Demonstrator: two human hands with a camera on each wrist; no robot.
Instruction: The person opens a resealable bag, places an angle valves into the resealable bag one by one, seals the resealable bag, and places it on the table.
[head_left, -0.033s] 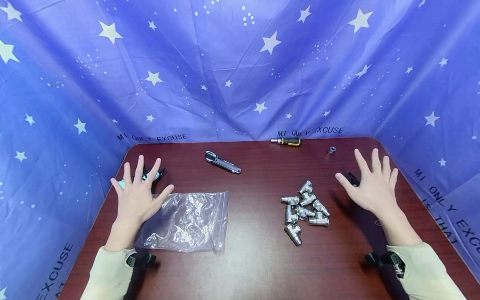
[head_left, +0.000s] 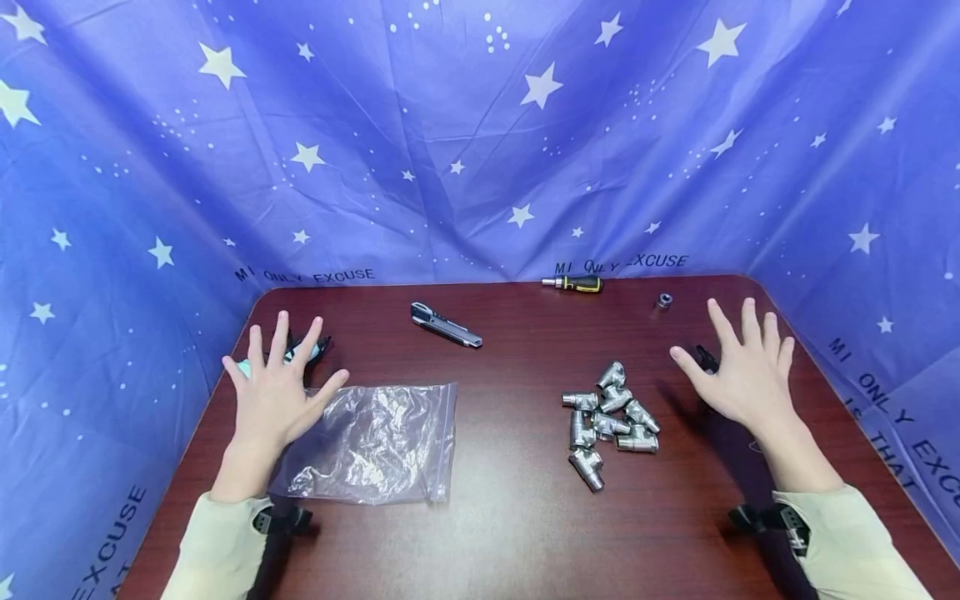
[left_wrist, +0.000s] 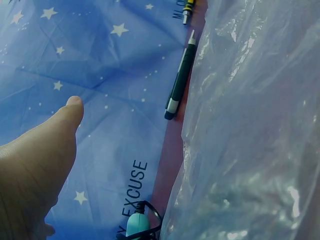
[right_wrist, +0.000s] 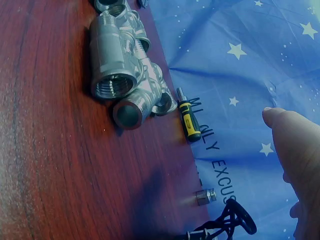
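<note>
My left hand (head_left: 272,396) is held over the table's left side, fingers spread and nothing in it. Beside its thumb lies a clear plastic zip bag (head_left: 382,442), flat and crinkled, partly overlapped by the hand. A pale teal tool with a black cord (head_left: 315,350) shows behind the fingers, mostly hidden. Over the right side my right hand (head_left: 750,379) has its fingers spread too, holding nothing. Left of it sits a cluster of several silver threaded pipe tees (right_wrist: 112,60). A black corded item (head_left: 707,360) peeks out beside the right thumb.
A grey utility knife (head_left: 446,325) lies toward the back of the dark red table (head_left: 517,533). Along the far edge are a black-and-yellow screwdriver (head_left: 573,284) and a small metal socket (head_left: 663,301). Blue star-printed cloth (head_left: 420,125) hangs around the back and sides.
</note>
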